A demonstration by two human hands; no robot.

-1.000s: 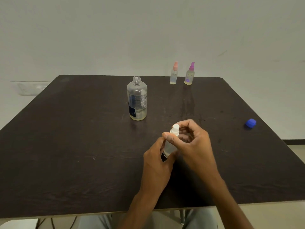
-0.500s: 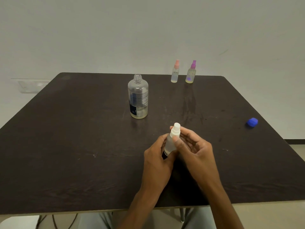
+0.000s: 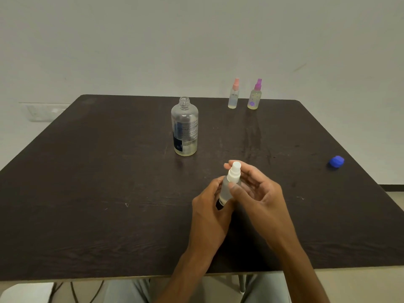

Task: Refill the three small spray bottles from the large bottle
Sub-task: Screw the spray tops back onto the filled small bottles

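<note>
My left hand grips the body of a small frosted spray bottle with a white spray head, held tilted above the dark table. My right hand has its thumb and fingers on the white spray head. The large clear bottle stands uncapped behind them, with only a little liquid at its bottom. Two small spray bottles stand at the far edge: one with a pink head, one with a purple head.
A blue cap lies near the table's right edge. A white wall stands behind the table. My knees show below the front edge, and a white object sits low at the left.
My right hand's fingers have opened out from a tight pinch over the spray head and shifted down its side. The bottle stays in my left hand.
</note>
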